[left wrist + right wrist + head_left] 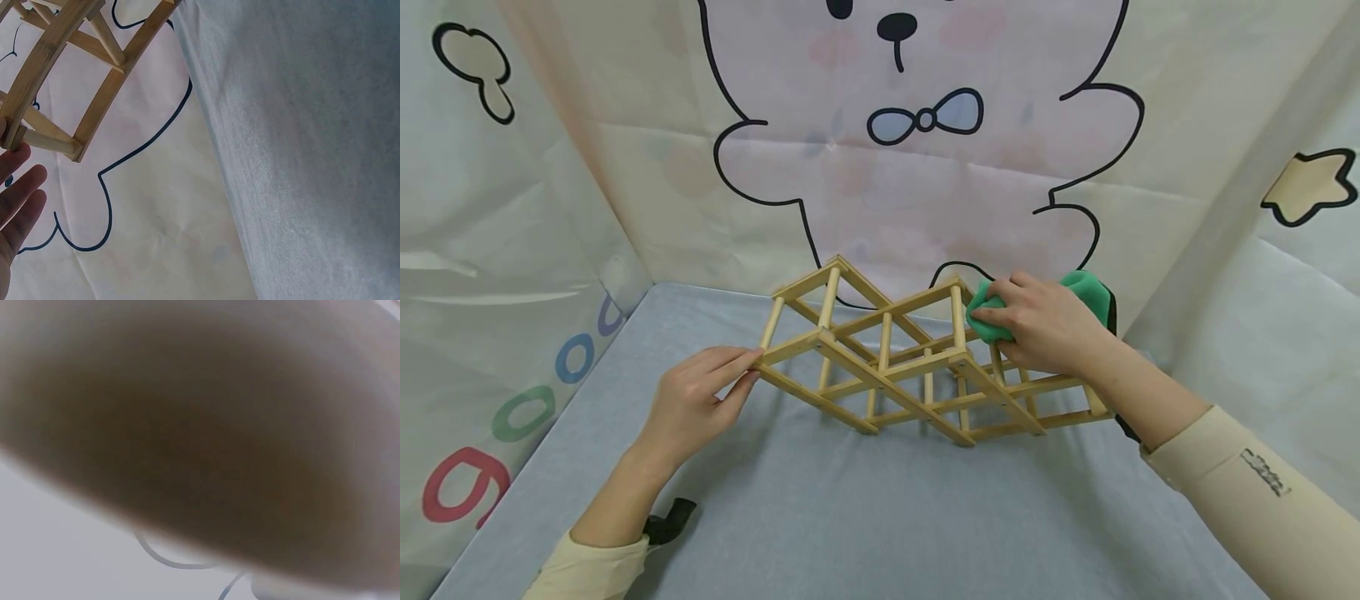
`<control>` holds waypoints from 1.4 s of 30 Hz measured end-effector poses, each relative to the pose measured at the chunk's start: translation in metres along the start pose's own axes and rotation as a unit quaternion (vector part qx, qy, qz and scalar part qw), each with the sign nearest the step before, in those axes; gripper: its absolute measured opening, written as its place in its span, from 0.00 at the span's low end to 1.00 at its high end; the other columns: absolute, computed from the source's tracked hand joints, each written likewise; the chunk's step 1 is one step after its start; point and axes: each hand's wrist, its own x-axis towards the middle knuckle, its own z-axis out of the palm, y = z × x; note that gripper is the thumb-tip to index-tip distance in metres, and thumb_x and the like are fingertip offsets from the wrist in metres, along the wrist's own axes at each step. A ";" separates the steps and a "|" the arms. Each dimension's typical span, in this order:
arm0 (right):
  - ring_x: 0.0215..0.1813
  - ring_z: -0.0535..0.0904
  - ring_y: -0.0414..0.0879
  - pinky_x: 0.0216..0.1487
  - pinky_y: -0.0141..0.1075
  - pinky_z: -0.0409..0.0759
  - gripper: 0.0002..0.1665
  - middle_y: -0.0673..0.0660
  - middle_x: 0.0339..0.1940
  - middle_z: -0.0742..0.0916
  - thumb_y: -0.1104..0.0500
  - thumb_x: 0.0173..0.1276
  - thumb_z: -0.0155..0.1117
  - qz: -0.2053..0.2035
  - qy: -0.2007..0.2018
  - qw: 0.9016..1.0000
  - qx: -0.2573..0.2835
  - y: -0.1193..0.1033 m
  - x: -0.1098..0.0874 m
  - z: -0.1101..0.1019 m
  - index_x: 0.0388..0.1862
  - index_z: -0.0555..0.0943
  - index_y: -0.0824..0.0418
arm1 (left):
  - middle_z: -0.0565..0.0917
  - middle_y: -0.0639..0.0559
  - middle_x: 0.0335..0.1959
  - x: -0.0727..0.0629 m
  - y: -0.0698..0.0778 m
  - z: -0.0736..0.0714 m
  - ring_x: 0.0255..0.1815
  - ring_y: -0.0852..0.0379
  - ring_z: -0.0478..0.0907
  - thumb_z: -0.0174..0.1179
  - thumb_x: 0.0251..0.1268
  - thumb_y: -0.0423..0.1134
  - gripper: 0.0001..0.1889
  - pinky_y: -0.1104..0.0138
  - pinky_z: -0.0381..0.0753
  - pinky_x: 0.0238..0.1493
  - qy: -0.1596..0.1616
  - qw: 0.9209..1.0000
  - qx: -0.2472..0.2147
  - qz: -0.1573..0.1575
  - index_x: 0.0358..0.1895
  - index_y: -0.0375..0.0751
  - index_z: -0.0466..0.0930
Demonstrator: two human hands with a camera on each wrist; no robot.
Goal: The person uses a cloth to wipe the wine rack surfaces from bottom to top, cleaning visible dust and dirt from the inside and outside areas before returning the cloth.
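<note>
A wooden lattice rack (885,342) of crossed slats and round dowels stretches across the middle of the head view, partly unfolded. At its left end, my left hand (700,400) pinches a slat corner between thumb and fingers. My right hand (1048,325) grips a bunched green cloth (1086,293) against the rack's upper right part, hiding some slats and dowels there. In the left wrist view the rack's end (47,55) shows at upper left, beside the left hand's spread fingers (24,197). A blurred brownish surface fills most of the right wrist view, so neither hand nor cloth shows there.
A blue-grey cloth (820,517) covers the table under the rack. Light fabric walls (655,167) with cartoon drawings close off the back and both sides. A black strap piece (670,521) sits at the left wrist.
</note>
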 end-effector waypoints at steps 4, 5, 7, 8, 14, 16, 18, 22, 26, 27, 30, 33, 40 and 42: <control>0.37 0.76 0.54 0.33 0.44 0.81 0.24 0.59 0.42 0.86 0.66 0.52 0.66 0.016 -0.015 1.000 0.001 -0.002 -0.002 0.001 0.49 0.92 0.54 | 0.91 0.47 0.40 -0.001 0.000 0.001 0.38 0.47 0.88 0.56 0.81 0.46 0.19 0.54 0.85 0.38 0.000 1.000 -0.002 -0.002 0.52 0.36 0.91; 0.36 0.75 0.53 0.32 0.43 0.80 0.24 0.58 0.41 0.85 0.66 0.52 0.66 0.018 -0.018 1.000 0.001 -0.003 -0.002 0.001 0.49 0.92 0.54 | 0.91 0.47 0.40 -0.002 0.000 0.001 0.38 0.47 0.88 0.56 0.81 0.46 0.19 0.54 0.85 0.38 0.001 1.000 -0.003 -0.002 0.52 0.36 0.91; 0.35 0.75 0.52 0.30 0.43 0.80 0.25 0.58 0.39 0.84 0.66 0.52 0.65 0.020 -0.021 1.000 -0.002 -0.003 -0.003 0.002 0.49 0.93 0.54 | 0.91 0.47 0.40 -0.002 0.000 0.002 0.38 0.47 0.88 0.57 0.80 0.45 0.18 0.54 0.85 0.38 0.001 1.000 -0.002 -0.001 0.52 0.36 0.91; 0.36 0.75 0.53 0.31 0.43 0.80 0.25 0.58 0.40 0.84 0.67 0.52 0.65 0.019 -0.022 1.000 -0.003 -0.003 -0.002 0.003 0.49 0.92 0.54 | 0.91 0.47 0.40 -0.002 0.000 0.002 0.38 0.47 0.88 0.57 0.80 0.45 0.18 0.54 0.85 0.38 0.001 1.000 -0.002 -0.001 0.52 0.36 0.91; 0.44 0.79 0.56 0.37 0.45 0.85 0.25 0.61 0.49 0.85 0.66 0.55 0.76 0.004 -0.018 1.000 -0.008 -0.003 0.000 0.004 0.55 0.89 0.58 | 0.91 0.46 0.40 -0.002 0.000 0.000 0.38 0.46 0.88 0.59 0.76 0.42 0.16 0.54 0.85 0.39 0.000 1.000 -0.003 -0.003 0.52 0.36 0.91; 0.46 0.80 0.58 0.38 0.45 0.85 0.27 0.63 0.52 0.85 0.65 0.55 0.79 0.000 -0.010 1.000 -0.010 -0.003 0.002 0.004 0.57 0.88 0.58 | 0.91 0.46 0.41 -0.002 0.000 -0.001 0.39 0.46 0.88 0.61 0.74 0.40 0.15 0.54 0.85 0.39 -0.004 1.000 -0.006 -0.006 0.52 0.35 0.91; 0.46 0.80 0.58 0.38 0.45 0.85 0.29 0.63 0.54 0.84 0.65 0.54 0.80 -0.002 0.004 1.000 -0.011 -0.002 0.003 0.003 0.58 0.87 0.59 | 0.91 0.46 0.41 -0.002 0.001 -0.001 0.39 0.47 0.88 0.63 0.73 0.39 0.14 0.54 0.86 0.40 -0.011 1.000 -0.008 -0.009 0.53 0.35 0.90; 0.45 0.79 0.59 0.37 0.45 0.83 0.31 0.63 0.54 0.84 0.66 0.52 0.81 -0.006 0.035 0.999 -0.009 -0.001 0.003 0.001 0.58 0.87 0.58 | 0.91 0.46 0.41 -0.002 0.001 -0.001 0.39 0.47 0.88 0.60 0.79 0.44 0.17 0.54 0.86 0.39 -0.016 1.000 -0.009 -0.011 0.53 0.35 0.90; 0.43 0.80 0.61 0.32 0.47 0.83 0.28 0.64 0.52 0.85 0.63 0.52 0.79 -0.007 0.070 0.998 -0.004 0.001 0.002 -0.007 0.56 0.89 0.58 | 0.91 0.46 0.41 -0.001 0.000 0.001 0.38 0.47 0.88 0.54 0.83 0.49 0.21 0.54 0.86 0.37 -0.010 1.000 -0.006 -0.005 0.53 0.35 0.91; 0.43 0.80 0.61 0.31 0.48 0.83 0.27 0.65 0.51 0.85 0.63 0.52 0.78 -0.003 0.079 0.997 -0.002 0.002 0.001 -0.011 0.55 0.89 0.58 | 0.91 0.46 0.41 -0.001 0.000 0.001 0.38 0.47 0.88 0.54 0.83 0.49 0.21 0.54 0.86 0.37 -0.010 1.000 -0.007 -0.005 0.53 0.35 0.91; 0.44 0.81 0.63 0.30 0.52 0.85 0.26 0.66 0.50 0.86 0.63 0.52 0.75 0.014 0.097 0.995 0.005 0.005 0.003 -0.025 0.54 0.90 0.59 | 0.91 0.46 0.41 0.000 0.000 0.002 0.38 0.47 0.88 0.59 0.79 0.44 0.16 0.54 0.86 0.37 -0.012 1.000 -0.007 -0.003 0.52 0.35 0.91; 0.46 0.81 0.64 0.31 0.55 0.85 0.27 0.66 0.51 0.86 0.65 0.52 0.72 0.028 0.110 0.993 0.007 0.007 0.010 -0.039 0.55 0.90 0.59 | 0.91 0.46 0.41 0.000 -0.001 0.001 0.39 0.47 0.88 0.66 0.70 0.36 0.13 0.54 0.86 0.38 -0.015 1.000 -0.008 -0.006 0.52 0.35 0.90; 0.43 0.80 0.62 0.29 0.53 0.83 0.23 0.65 0.50 0.86 0.65 0.58 0.68 0.018 0.158 0.987 0.002 0.000 0.039 -0.057 0.53 0.90 0.59 | 0.91 0.45 0.41 0.000 0.000 -0.002 0.39 0.47 0.88 0.69 0.61 0.31 0.15 0.54 0.86 0.39 -0.021 1.000 -0.006 -0.013 0.52 0.34 0.90; 0.44 0.80 0.62 0.28 0.53 0.83 0.22 0.65 0.50 0.86 0.65 0.59 0.67 0.012 0.164 0.986 0.001 -0.005 0.048 -0.060 0.54 0.90 0.59 | 0.91 0.45 0.40 0.000 0.000 -0.002 0.39 0.46 0.88 0.67 0.66 0.34 0.14 0.54 0.86 0.39 -0.016 1.000 -0.005 -0.008 0.52 0.35 0.91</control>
